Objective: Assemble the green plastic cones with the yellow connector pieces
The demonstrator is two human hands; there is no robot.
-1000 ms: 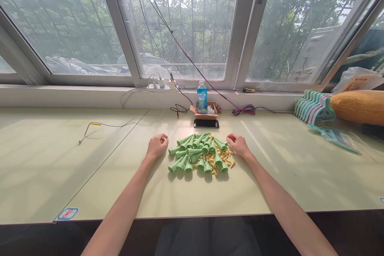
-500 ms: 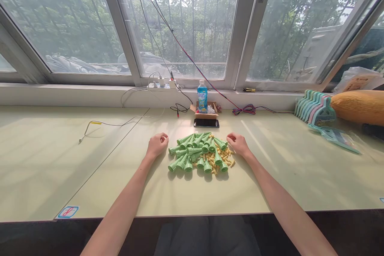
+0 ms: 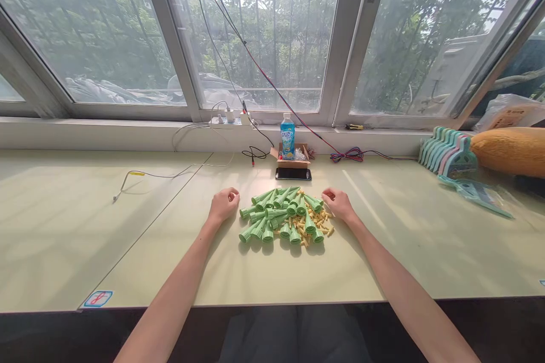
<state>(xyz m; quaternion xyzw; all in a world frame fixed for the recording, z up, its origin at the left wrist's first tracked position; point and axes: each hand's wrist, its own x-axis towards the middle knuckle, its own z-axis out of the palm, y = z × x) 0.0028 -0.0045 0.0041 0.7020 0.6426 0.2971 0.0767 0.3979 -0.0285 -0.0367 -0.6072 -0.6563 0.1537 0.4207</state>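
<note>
A pile of light green plastic cones (image 3: 279, 212) with ribbed wide ends lies on the pale table, between my two hands. Small yellow plastic pegs (image 3: 307, 231) are heaped among the cones, mostly on the right side of the pile. My left hand (image 3: 225, 204) rests on the table just left of the cones, its fingers curled in and nothing showing in them. On the other side, my right hand (image 3: 336, 202) lies beside the pile's right edge with fingers curled together, also with nothing visible in it. Neither hand appears to grip a cone or peg.
Behind the pile lies a black phone (image 3: 293, 174), in front of a small cardboard box (image 3: 302, 163) and a blue-labelled bottle (image 3: 287, 137). Cables (image 3: 349, 154) run along the back. Pastel plastic hangers or scoops (image 3: 453, 154) stand at the right, near an orange plush thing (image 3: 508, 150).
</note>
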